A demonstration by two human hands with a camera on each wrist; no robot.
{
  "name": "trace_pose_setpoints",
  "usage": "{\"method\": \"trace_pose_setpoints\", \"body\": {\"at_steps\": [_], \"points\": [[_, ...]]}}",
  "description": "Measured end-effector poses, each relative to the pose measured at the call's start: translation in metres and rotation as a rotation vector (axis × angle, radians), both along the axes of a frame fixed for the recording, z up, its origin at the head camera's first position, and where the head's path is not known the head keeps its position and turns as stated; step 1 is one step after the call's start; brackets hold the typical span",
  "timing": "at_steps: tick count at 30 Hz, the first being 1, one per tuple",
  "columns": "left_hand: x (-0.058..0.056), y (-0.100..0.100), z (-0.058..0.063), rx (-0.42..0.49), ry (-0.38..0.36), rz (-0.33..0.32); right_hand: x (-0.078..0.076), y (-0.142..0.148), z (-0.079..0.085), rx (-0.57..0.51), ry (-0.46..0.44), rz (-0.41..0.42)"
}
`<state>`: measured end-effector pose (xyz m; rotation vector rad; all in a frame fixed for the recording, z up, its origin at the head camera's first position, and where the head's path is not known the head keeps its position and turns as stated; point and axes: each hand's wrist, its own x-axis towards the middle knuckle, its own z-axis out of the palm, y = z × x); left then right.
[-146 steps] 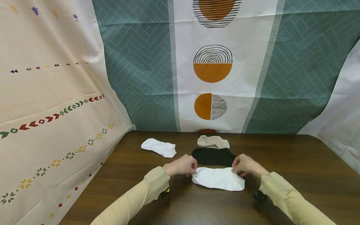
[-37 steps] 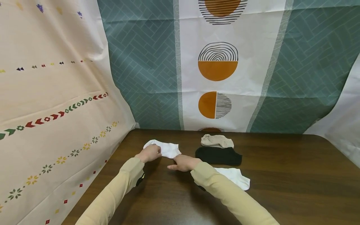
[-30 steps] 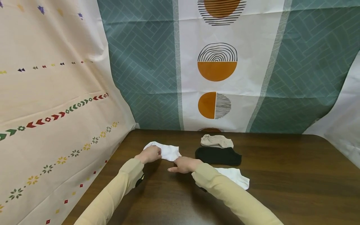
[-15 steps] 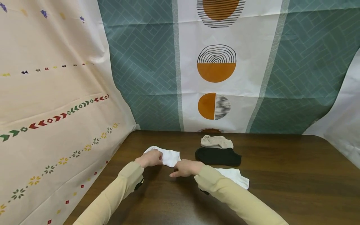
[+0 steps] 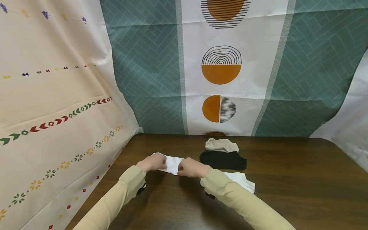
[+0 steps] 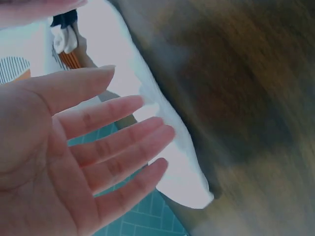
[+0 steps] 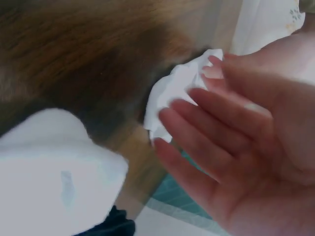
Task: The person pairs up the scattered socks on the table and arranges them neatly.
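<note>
A white sock (image 5: 172, 164) lies flat on the left half of the dark wooden table, under both hands. My left hand (image 5: 154, 162) rests on its left end; in the left wrist view, extended fingers (image 6: 147, 140) lie against it, the thumb apart. At the sock's right end my right hand (image 5: 191, 167) touches it, its fingers (image 7: 189, 128) loosely extended in the right wrist view. Parts of the sock are hidden by the hands. Another white sock (image 5: 241, 180) lies to the right, partly covered by the right forearm.
Behind the right-hand white sock lies a black sock (image 5: 222, 160), with a beige sock (image 5: 221, 145) behind that. The wooden table (image 5: 302, 172) ends at a patterned cloth backdrop (image 5: 152, 95). A cream embroidered cloth (image 5: 57, 111) hangs on the left.
Both hands have gone from the right-hand white sock to the left-hand one. Over the last second that left sock has slid nearer the table's front, while the other socks stay in place.
</note>
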<state>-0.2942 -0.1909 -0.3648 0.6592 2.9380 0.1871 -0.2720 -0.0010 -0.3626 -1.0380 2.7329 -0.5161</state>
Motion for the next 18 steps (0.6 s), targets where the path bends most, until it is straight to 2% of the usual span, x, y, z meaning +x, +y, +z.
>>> {"method": "trace_pose_setpoints", "body": {"at_steps": [3, 6, 12, 18], "points": [[-0.005, -0.004, 0.001, 0.035, 0.029, 0.06, -0.006, 0.001, -0.002, -0.117, 0.063, -0.096], [-0.01, -0.01, 0.002, 0.065, 0.09, 0.116, -0.011, 0.001, -0.003, -0.196, 0.059, -0.199], [-0.017, -0.025, -0.002, 0.094, 0.208, 0.218, -0.02, -0.001, -0.011, -0.261, -0.051, -0.339], [-0.021, -0.035, -0.007, 0.131, 0.23, 0.311, -0.026, -0.007, -0.016, -0.285, -0.102, -0.409]]}}
